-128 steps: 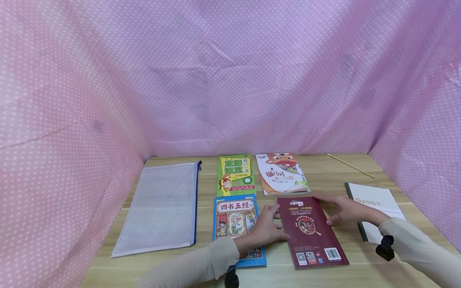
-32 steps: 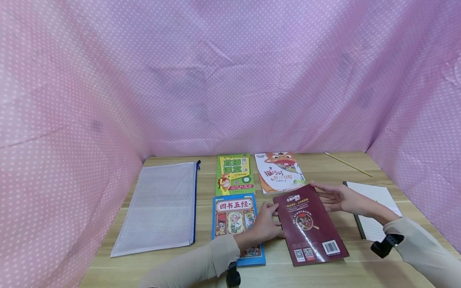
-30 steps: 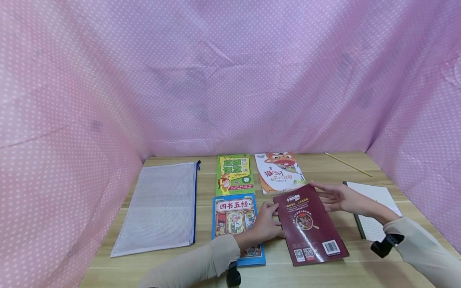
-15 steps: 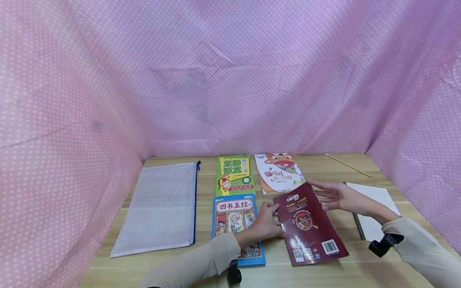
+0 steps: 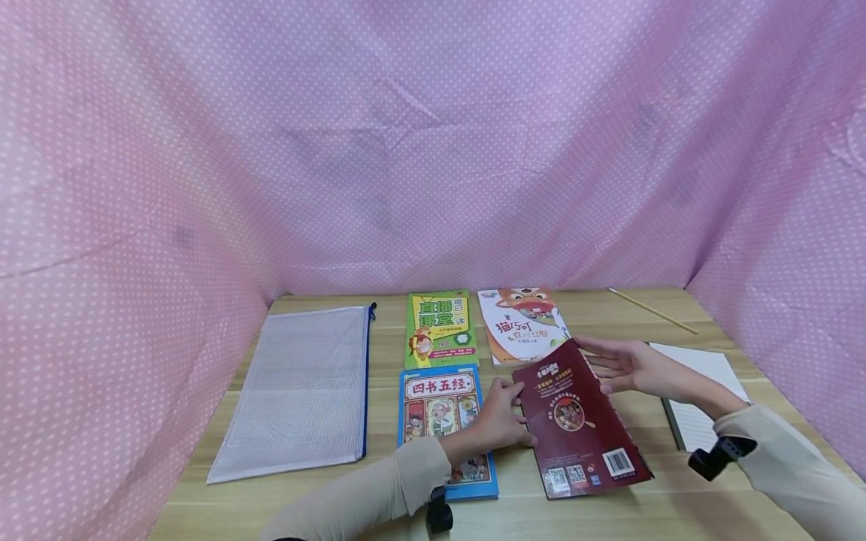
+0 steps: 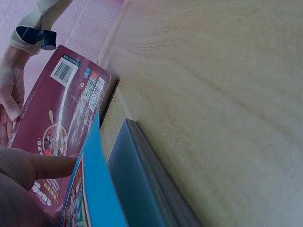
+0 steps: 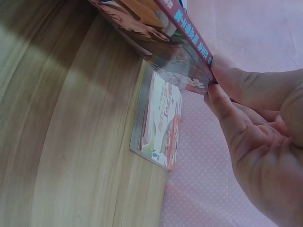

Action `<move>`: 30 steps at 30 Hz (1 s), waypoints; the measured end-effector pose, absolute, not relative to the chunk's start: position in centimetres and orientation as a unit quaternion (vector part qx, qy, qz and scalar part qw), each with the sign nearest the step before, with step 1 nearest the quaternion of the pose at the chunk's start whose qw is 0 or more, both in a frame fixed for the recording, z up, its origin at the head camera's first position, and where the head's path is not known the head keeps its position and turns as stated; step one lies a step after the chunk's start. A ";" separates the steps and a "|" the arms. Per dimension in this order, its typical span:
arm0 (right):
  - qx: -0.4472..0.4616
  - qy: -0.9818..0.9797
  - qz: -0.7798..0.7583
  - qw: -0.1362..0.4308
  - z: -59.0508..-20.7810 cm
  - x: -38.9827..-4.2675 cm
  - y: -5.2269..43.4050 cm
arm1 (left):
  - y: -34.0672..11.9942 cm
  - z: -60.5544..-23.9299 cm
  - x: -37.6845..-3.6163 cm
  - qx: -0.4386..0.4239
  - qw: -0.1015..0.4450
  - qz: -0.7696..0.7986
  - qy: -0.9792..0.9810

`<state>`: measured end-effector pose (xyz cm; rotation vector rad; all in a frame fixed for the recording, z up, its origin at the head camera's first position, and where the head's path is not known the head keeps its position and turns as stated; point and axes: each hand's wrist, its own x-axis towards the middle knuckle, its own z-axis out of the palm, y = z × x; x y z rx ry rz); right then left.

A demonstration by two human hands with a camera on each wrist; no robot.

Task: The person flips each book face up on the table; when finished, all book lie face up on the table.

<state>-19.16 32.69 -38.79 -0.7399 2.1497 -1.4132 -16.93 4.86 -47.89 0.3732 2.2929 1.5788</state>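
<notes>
A maroon paperback book (image 5: pixel 578 436) lies with its back cover up, its right side tilted off the table. My right hand (image 5: pixel 649 372) pinches the spine at the far right corner; in the right wrist view, thumb and fingers (image 7: pixel 227 101) meet there, and the downward-facing cover shows. My left hand (image 5: pixel 497 421) reaches across the blue book (image 5: pixel 413 473) and touches the maroon book's left edge with thumb and fingertips. The thumb (image 6: pixel 52 165) looks straight in the left wrist view; the other fingers are mostly hidden.
A green book (image 5: pixel 419 346) and a white-orange book (image 5: pixel 521 346) lie behind. To the left is a white mesh zip pouch (image 5: pixel 298 391). A white notebook (image 5: pixel 704 436) and a thin stick (image 5: pixel 652 309) lie right. Pink dotted cloth (image 5: pixel 433 188) surrounds the wooden table.
The maroon book has gone from flat to tilted, its right side rising with my right hand, which has shifted slightly left over the last second. My left hand stays at the left edge.
</notes>
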 end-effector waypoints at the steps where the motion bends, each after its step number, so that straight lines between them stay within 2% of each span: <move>1: -0.271 0.782 -0.512 0.229 -38.7 -19.2 32.6 | 4.9 -47.9 -17.0 0.131 0.166 0.555 0.805; 30: -0.315 0.782 -0.488 0.227 -37.8 -19.3 31.5 | 4.5 -47.8 -16.9 0.139 0.178 0.566 0.793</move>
